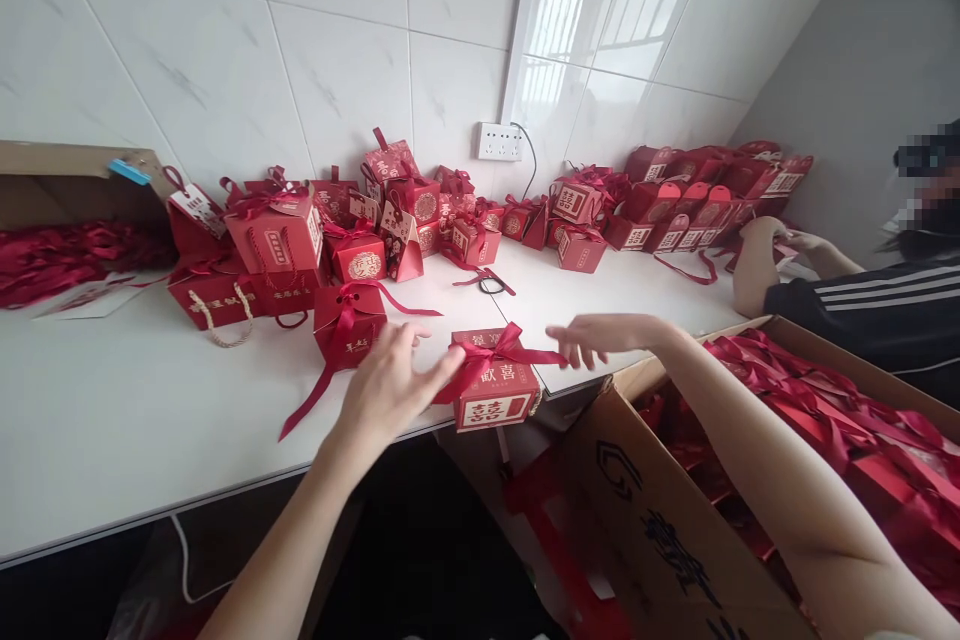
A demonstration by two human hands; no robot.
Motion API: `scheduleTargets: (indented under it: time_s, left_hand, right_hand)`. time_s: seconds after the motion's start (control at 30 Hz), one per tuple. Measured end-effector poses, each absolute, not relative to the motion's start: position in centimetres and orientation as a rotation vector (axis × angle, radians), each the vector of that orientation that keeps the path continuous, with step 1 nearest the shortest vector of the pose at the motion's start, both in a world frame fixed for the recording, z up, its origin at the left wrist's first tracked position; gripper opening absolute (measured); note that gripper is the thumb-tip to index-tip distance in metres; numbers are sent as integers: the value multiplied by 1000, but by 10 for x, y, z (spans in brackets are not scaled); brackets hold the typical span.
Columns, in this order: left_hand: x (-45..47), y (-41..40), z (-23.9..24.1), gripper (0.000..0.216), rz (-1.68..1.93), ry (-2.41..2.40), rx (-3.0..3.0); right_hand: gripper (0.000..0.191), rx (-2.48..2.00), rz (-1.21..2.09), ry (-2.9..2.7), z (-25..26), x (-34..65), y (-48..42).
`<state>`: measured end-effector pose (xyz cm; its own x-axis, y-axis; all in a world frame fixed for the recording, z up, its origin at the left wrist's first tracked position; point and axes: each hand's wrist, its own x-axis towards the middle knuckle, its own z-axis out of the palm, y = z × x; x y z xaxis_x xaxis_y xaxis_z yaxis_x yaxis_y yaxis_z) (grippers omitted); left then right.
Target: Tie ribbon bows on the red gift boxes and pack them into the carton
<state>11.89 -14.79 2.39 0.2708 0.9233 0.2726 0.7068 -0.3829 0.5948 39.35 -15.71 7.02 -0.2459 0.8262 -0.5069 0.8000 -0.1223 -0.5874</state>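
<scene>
A red gift box [496,385] with gold and white lettering stands at the table's front edge, a dark red ribbon bow [495,352] tied across its top. Left of it is my left hand [386,385], fingers apart, its thumb tip at the bow's left side. My right hand [604,335] hovers on the other side with loosely stretched fingers. One ribbon tail reaches its fingertips; whether they touch is unclear. Just beyond my left hand stands another red box [349,325] with a bow and long trailing ribbon.
Many red boxes [277,230] line the tiled wall, more [697,190] at the right. A cardboard carton [600,460] full of ribboned boxes stands under my right arm. Another carton [82,160] holds ribbons at the left. A black loop [491,286] lies mid-table. A person [847,290] works at the right.
</scene>
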Motion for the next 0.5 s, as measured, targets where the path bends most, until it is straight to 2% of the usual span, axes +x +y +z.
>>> scheduleTargets:
  time_s: [0.1, 0.17, 0.27, 0.37, 0.5]
  left_hand:
    - [117, -125, 25, 55, 664, 1329, 2036]
    - [121, -118, 22, 53, 560, 1177, 1945]
    - [131, -123, 14, 43, 638, 1107, 1932]
    - [140, -136, 8, 39, 827, 1175, 1911]
    - [151, -146, 2, 40, 1041, 1300, 1866]
  right_hand:
    - [67, -1880, 1061, -1859, 56, 385, -140]
    - [63, -1833, 996, -1859, 48, 370, -137]
    - [52, -1780, 936, -1851, 40, 352, -145]
    - [45, -1697, 1011, -1663, 38, 346, -165]
    - [41, -1487, 1281, -1359, 32, 345, -193]
